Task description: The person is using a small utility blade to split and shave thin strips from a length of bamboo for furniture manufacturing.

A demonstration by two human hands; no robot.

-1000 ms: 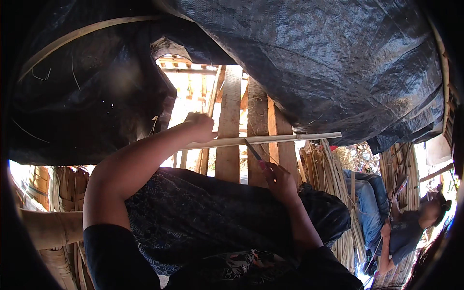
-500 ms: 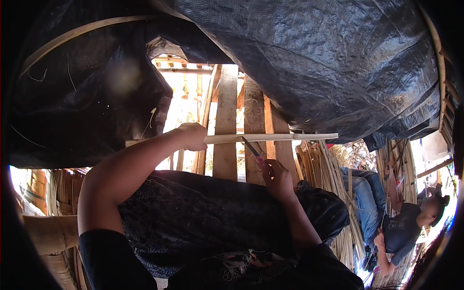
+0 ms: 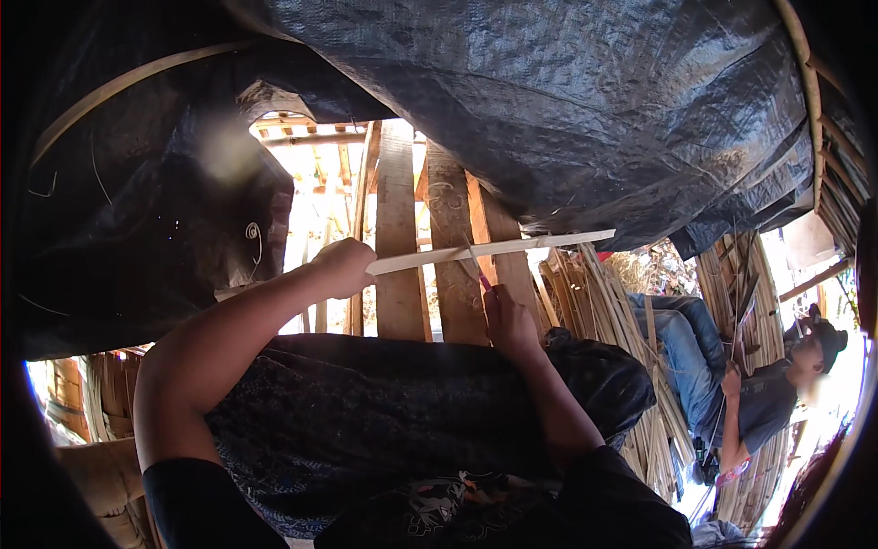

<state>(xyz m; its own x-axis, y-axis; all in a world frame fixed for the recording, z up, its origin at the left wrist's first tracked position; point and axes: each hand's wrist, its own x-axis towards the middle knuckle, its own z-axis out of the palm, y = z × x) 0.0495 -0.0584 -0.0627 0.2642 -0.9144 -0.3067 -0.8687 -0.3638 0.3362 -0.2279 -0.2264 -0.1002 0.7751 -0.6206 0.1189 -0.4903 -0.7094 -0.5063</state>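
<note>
My left hand (image 3: 346, 268) is closed round one end of a long pale bamboo strip (image 3: 521, 246), which stretches to the right and tilts slightly upward. In my right hand (image 3: 510, 322) is a knife (image 3: 480, 274) with a pinkish-red handle, mostly covered by my fingers. Its blade points up and away from me and meets the strip near the middle of its visible length. Dark patterned cloth (image 3: 366, 393) lies over my lap, below both hands.
Upright wooden planks (image 3: 398, 229) with bright gaps stand ahead. Black tarpaulin (image 3: 585, 110) hangs above and to the left. Many bamboo strips (image 3: 599, 311) lean at the right, where another person (image 3: 764, 398) in jeans sits holding thin strips. A thick bamboo pole (image 3: 96, 467) is at lower left.
The strip's far end has risen, so the strip slants more. The knife blade has turned more upright against it. The other person's arms have moved. The whole view has shifted slightly.
</note>
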